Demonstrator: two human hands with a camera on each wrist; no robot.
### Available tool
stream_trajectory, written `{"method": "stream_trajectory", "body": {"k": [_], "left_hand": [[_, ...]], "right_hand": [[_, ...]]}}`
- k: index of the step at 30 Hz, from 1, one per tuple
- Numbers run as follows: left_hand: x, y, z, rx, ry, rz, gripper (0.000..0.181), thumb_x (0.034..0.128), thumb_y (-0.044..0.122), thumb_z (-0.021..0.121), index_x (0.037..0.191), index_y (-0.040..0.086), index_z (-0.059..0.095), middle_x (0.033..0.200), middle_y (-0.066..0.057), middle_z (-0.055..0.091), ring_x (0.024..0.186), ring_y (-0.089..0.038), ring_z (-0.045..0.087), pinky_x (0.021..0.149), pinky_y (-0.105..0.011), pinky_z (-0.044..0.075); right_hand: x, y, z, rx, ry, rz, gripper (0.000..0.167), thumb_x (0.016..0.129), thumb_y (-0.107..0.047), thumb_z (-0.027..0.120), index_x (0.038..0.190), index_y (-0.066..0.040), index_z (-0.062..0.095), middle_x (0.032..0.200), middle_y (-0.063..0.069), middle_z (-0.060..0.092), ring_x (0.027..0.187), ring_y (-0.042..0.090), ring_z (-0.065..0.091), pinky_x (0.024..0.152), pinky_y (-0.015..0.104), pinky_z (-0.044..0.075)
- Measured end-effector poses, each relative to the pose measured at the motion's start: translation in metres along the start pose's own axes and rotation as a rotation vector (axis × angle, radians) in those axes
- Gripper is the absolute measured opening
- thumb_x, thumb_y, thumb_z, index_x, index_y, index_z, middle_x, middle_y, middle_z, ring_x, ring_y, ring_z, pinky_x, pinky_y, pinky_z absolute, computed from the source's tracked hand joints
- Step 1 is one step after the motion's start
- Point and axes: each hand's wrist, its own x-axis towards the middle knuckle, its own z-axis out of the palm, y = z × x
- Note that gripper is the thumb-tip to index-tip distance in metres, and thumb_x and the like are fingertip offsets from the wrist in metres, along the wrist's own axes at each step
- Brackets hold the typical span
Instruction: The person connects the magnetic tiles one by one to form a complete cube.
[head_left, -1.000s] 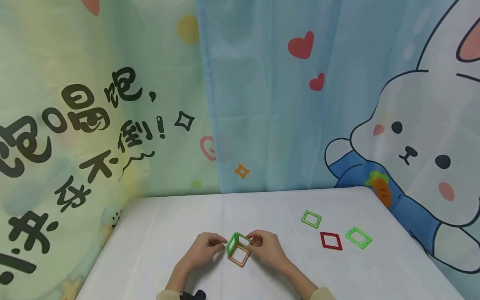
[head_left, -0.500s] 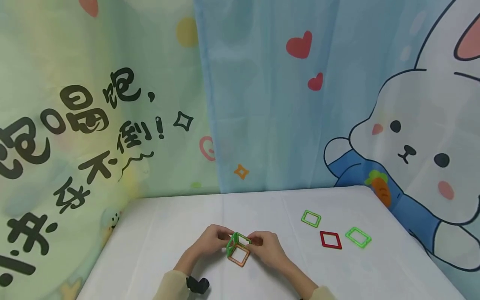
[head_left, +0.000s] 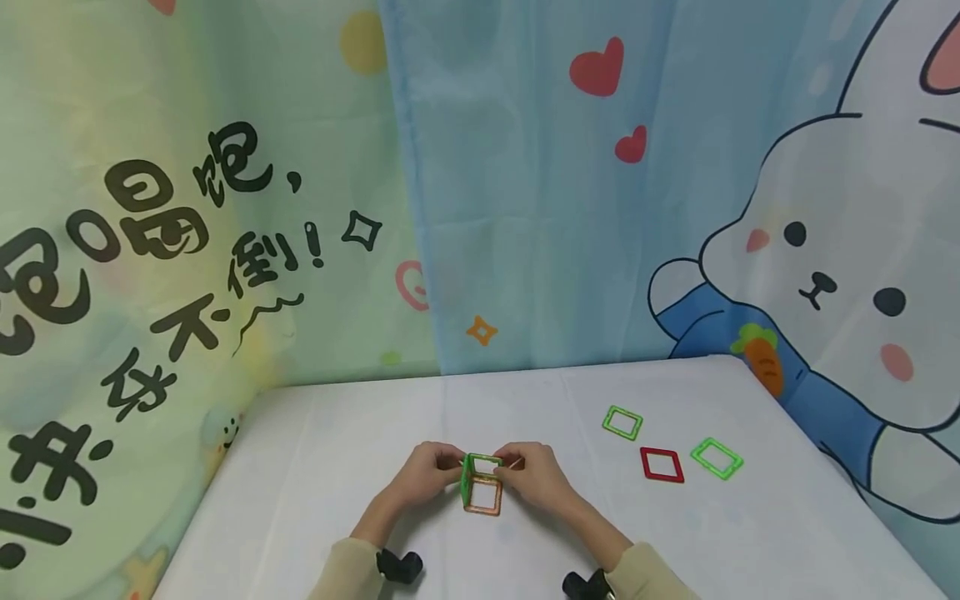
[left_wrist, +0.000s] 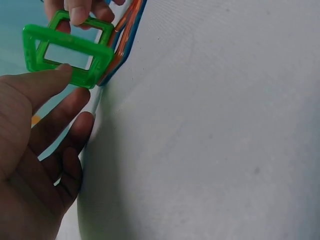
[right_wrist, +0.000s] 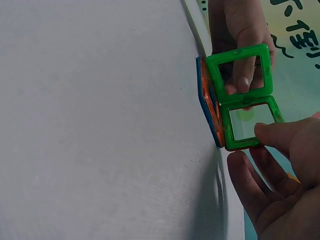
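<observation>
Two green square magnetic tiles stand upright, joined edge to edge at an angle; the left one (head_left: 466, 483) and the right one (right_wrist: 276, 110) meet an orange square tile (head_left: 483, 512) lying at their foot. A blue layer (right_wrist: 204, 95) shows along the underside of the orange tile. My left hand (head_left: 425, 477) pinches the left green tile, its thumb on the frame in the left wrist view. Between thumb and fingers my right hand (head_left: 537, 475) pinches the outer edge of the right green tile.
To the right on the white table (head_left: 337, 450) lie a red square tile (head_left: 664, 479) and two light green ones, one farther back (head_left: 618, 432) and one farther right (head_left: 708, 467). A printed curtain (head_left: 517, 250) hangs behind the table.
My left hand has moved up and right along the left green tile. The joined tiles have turned slightly and sit squarer to the view. My right hand keeps its hold.
</observation>
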Motion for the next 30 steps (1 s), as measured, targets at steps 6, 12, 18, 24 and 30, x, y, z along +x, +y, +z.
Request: {"method": "stream_trajectory", "body": {"k": [6, 12, 18, 24, 30], "left_hand": [[-0.003, 0.001, 0.003, -0.001, -0.011, -0.042, 0.012, 0.0885, 0.013, 0.072, 0.099, 0.009, 0.075, 0.084, 0.007, 0.069, 0.076, -0.009, 0.061, 0.067, -0.026, 0.05], [-0.006, 0.003, 0.0, -0.004, -0.038, -0.031, 0.019, 0.0891, 0.012, 0.071, 0.107, 0.006, 0.073, 0.088, 0.005, 0.07, 0.079, -0.01, 0.063, 0.069, -0.027, 0.05], [-0.009, 0.003, -0.002, -0.011, -0.045, -0.012, 0.018, 0.0885, 0.012, 0.072, 0.105, 0.005, 0.074, 0.087, 0.005, 0.071, 0.079, -0.009, 0.063, 0.07, -0.026, 0.05], [-0.013, 0.003, 0.003, -0.029, -0.032, -0.017, 0.019, 0.0845, 0.012, 0.076, 0.101, 0.003, 0.074, 0.083, 0.004, 0.07, 0.075, -0.009, 0.063, 0.068, -0.026, 0.05], [-0.019, 0.002, 0.004, -0.021, -0.013, 0.0, 0.019, 0.0838, 0.014, 0.077, 0.1, 0.004, 0.074, 0.083, 0.005, 0.07, 0.077, -0.009, 0.064, 0.07, -0.026, 0.051]], "right_hand": [[0.003, 0.004, -0.002, 0.007, -0.018, -0.004, 0.015, 0.083, -0.002, 0.074, 0.098, -0.006, 0.072, 0.081, -0.003, 0.067, 0.072, 0.012, 0.06, 0.064, 0.027, 0.048], [0.01, 0.009, 0.0, 0.02, -0.008, -0.018, 0.016, 0.082, -0.002, 0.075, 0.097, -0.005, 0.072, 0.085, -0.001, 0.07, 0.074, 0.011, 0.063, 0.066, 0.027, 0.049], [0.016, 0.011, -0.001, 0.034, -0.014, -0.024, 0.014, 0.082, -0.003, 0.075, 0.095, -0.006, 0.072, 0.083, -0.002, 0.069, 0.073, 0.011, 0.063, 0.066, 0.027, 0.05], [0.014, 0.017, -0.017, 0.012, 0.005, 0.018, 0.011, 0.082, -0.004, 0.075, 0.093, -0.004, 0.071, 0.08, -0.001, 0.068, 0.066, 0.011, 0.06, 0.056, 0.026, 0.049], [0.016, 0.03, -0.052, -0.103, 0.082, 0.075, 0.01, 0.082, -0.006, 0.076, 0.091, -0.005, 0.072, 0.08, -0.001, 0.068, 0.07, 0.013, 0.06, 0.058, 0.027, 0.048]]}}
